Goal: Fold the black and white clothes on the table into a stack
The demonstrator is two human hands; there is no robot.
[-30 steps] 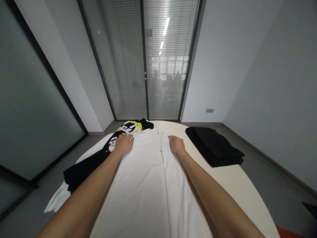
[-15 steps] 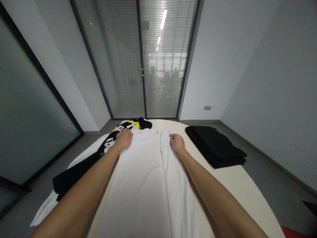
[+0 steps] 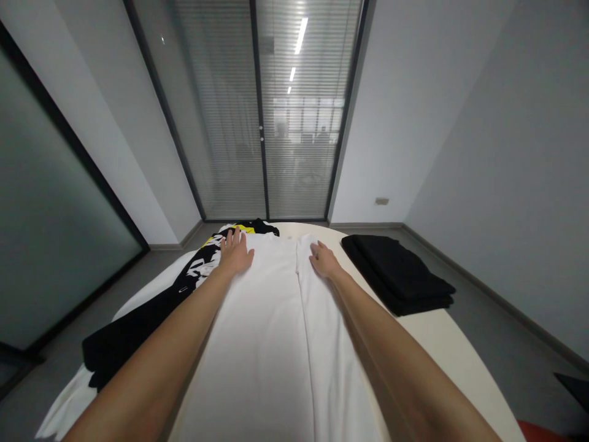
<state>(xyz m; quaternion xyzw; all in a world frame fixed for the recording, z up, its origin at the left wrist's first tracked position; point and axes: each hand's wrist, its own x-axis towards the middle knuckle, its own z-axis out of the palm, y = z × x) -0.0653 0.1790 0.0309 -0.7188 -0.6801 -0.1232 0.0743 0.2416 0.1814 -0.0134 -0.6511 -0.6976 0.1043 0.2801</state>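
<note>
A long white garment (image 3: 260, 319) lies spread lengthwise on the table in front of me, with a fold line running down its right part; its exact kind is unclear. My left hand (image 3: 235, 253) rests flat on its far left corner, fingers spread. At the far right edge, my right hand (image 3: 324, 261) touches the cloth with slightly bent fingers that look apart. Beside my left forearm lie black clothes with white and yellow print (image 3: 197, 267), partly hidden by the arm.
A folded stack of black cloth (image 3: 398, 273) sits on the right side of the pale round-edged table (image 3: 442, 344). White cloth (image 3: 69, 396) hangs over the left edge. Beyond the table stand a glass partition with blinds (image 3: 299, 153) and grey walls. Something red (image 3: 536, 431) shows at lower right.
My left hand has flattened and spread its fingers on the cloth. My right hand's fingers have loosened from the edge. The garment's far edge has shifted slightly away, and the view moved a little.
</note>
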